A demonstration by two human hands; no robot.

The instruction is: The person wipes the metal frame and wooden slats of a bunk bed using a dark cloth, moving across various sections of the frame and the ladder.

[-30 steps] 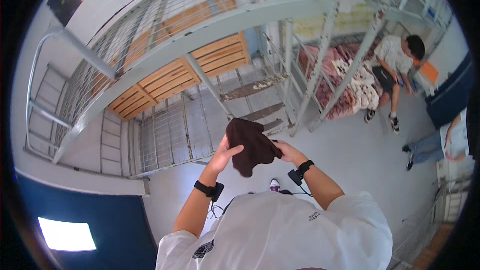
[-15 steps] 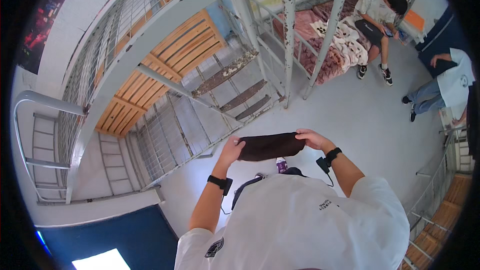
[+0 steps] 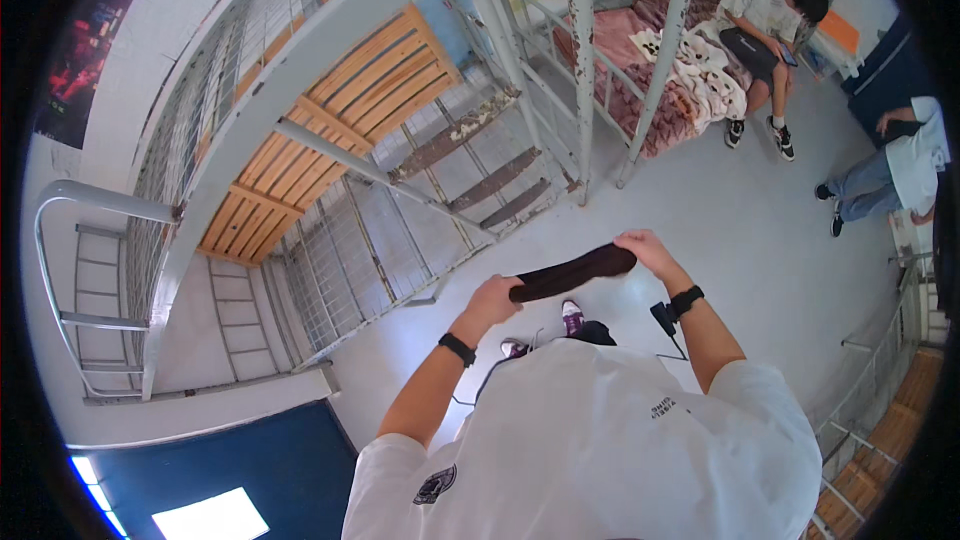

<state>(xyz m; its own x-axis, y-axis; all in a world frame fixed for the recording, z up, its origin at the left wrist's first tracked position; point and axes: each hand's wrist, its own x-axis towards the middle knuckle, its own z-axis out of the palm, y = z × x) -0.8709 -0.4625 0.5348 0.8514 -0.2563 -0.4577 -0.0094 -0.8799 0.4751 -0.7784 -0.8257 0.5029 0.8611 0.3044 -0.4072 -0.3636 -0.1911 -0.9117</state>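
A dark brown, nearly black strip of cloth is stretched in the air in front of me, over the floor. My left hand is closed on its left end. The other end is gripped by my right hand, which is higher and farther off. The cloth slants up to the right and looks narrow and bunched. Its exact kind cannot be made out. Both my wrists wear black bands, and a small black device hangs near the right one.
A metal bunk frame with wooden slats and steps stands ahead and left. One person sits on a bed with rumpled blankets; another person stands at right. More bunk rails are at the right edge. A blue panel is lower left.
Both hands have shifted right with the cloth. The right hand has risen above the left, so the cloth tilts and looks narrower. The left wrist has turned.
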